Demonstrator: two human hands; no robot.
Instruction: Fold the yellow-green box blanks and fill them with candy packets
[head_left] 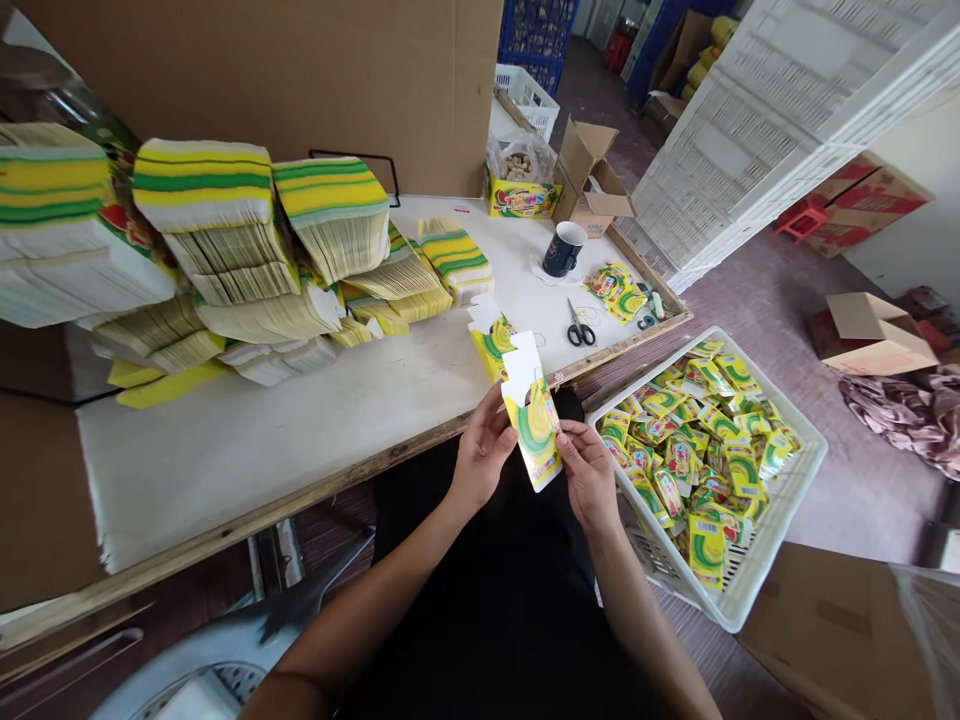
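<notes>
Tabletop (pixel 315 430): cut off at eight o'clock. Left grip (pixel 484 450) and right grip (pixel 589 468) pinch opposite sides of a printed carton (pixel 537 425) between them, flaps toward twelve. Fingertips behind it hidden. Toward eleven, second carton (pixel 491 346) partly covered; support cannot be told.

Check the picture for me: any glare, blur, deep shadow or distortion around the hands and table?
Head view throughout: wide-angle distortion likely exaggerates the lean of the white crates at upper right; black clothing loses nearly all detail; the carton between left hand and right hand shows clearly, its small print too soft to read; the pale table shows no harsh glare.
</notes>
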